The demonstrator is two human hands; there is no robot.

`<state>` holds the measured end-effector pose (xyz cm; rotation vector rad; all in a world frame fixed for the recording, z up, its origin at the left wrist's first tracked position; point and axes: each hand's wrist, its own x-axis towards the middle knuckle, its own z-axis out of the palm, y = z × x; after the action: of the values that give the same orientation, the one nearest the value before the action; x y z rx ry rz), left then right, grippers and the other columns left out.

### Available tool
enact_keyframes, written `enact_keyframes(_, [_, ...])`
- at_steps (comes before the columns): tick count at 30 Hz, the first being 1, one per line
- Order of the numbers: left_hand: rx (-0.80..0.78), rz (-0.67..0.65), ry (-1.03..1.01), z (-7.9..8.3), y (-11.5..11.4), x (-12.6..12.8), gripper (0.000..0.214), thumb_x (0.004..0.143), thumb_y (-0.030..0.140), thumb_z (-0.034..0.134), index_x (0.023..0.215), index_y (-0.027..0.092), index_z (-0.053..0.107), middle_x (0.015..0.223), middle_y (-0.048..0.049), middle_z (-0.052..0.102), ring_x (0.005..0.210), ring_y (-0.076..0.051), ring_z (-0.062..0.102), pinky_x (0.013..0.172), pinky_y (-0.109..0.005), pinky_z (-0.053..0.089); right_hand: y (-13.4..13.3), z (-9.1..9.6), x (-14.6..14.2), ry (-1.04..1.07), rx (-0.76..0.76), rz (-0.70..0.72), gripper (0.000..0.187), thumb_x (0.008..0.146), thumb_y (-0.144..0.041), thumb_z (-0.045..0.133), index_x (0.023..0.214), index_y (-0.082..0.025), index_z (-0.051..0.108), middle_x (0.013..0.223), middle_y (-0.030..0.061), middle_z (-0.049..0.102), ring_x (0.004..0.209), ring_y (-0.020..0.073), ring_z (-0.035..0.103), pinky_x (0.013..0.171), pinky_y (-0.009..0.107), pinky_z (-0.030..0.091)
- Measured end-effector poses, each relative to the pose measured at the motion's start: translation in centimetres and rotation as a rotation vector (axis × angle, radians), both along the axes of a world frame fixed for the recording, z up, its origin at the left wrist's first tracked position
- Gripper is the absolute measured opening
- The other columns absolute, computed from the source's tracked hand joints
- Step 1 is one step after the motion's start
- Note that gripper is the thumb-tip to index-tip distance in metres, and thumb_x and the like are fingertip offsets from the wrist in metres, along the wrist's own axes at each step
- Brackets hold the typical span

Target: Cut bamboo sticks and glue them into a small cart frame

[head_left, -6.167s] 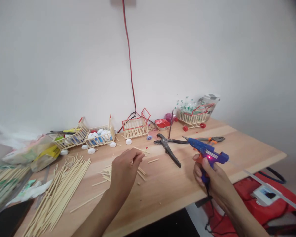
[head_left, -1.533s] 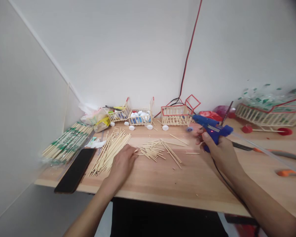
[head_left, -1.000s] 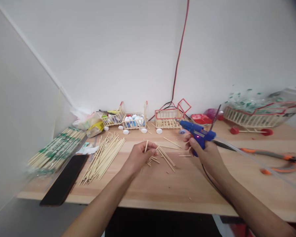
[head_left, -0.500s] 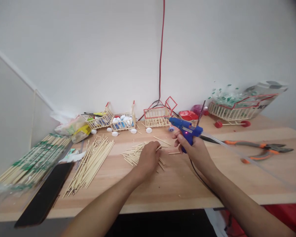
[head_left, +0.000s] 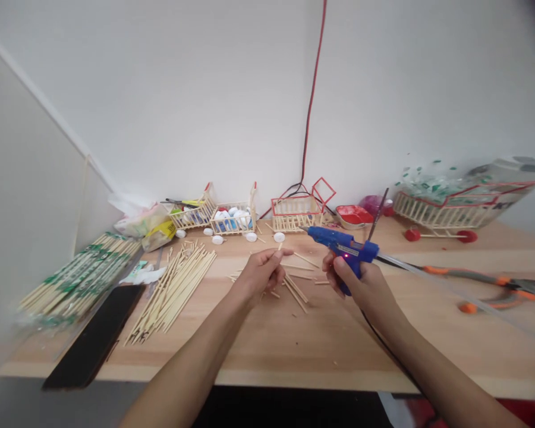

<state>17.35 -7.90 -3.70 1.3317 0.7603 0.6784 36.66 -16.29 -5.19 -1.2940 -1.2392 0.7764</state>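
In the head view, my right hand [head_left: 359, 276] is wrapped round the handle of a blue hot glue gun [head_left: 339, 242]. Its nozzle points left, its small red light is lit, and a clear glue stick trails out of its back. My left hand [head_left: 262, 274] is raised a little over the table, left of the nozzle. Thumb and forefinger pinch a short wooden stick [head_left: 280, 245], of which just the tip shows. Several cut wooden sticks [head_left: 296, 291] lie below and beside this hand, partly hidden by it.
Long bamboo sticks [head_left: 182, 291], a black board [head_left: 93, 336] and packaged sticks [head_left: 78, 270] lie left. Small stick carts [head_left: 234, 221] stand along the wall, near a red paint tray [head_left: 353, 216]. A larger cart [head_left: 441, 215] and orange-grey pliers [head_left: 503, 288] are right.
My left hand has lifted off the cut sticks with one pinched in its fingers. The glue gun stays in my right hand. The whole view has shifted slightly.
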Motion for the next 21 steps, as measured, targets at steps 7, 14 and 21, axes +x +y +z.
enact_keyframes(7, [-0.071,0.038,-0.174,0.67,-0.26,0.12,0.023,0.083,0.037,0.056,0.091,0.016,0.052,0.057,0.0048,0.052,0.037,-0.003,0.025,0.036,-0.015,0.016,-0.50,-0.34,-0.42,-0.159,-0.028,0.028,0.039,0.090,-0.054,0.046,0.083,-0.017,0.056,0.053,-0.0030,0.050,0.042,0.0094,0.044,0.042,0.022,0.034])
enact_keyframes(14, [-0.088,0.047,-0.247,1.02,-0.70,0.20,0.026,0.077,0.035,0.064,0.089,0.014,0.053,0.060,0.0027,0.057,0.036,-0.002,0.029,0.035,-0.015,0.018,-0.71,-0.39,-0.51,-0.203,-0.073,0.000,0.039,0.089,-0.054,0.048,0.078,-0.018,0.056,0.051,-0.0033,0.048,0.043,0.0097,0.043,0.043,0.022,0.033])
enact_keyframes(21, [-0.073,0.046,-0.245,1.11,-0.83,0.19,0.026,0.079,0.037,0.063,0.086,0.013,0.054,0.061,0.0005,0.060,0.034,-0.001,0.029,0.035,-0.015,0.017,-0.66,-0.47,-0.59,-0.256,-0.082,0.027,0.039,0.088,-0.054,0.047,0.076,-0.018,0.055,0.050,-0.0034,0.048,0.042,0.0097,0.041,0.043,0.023,0.031])
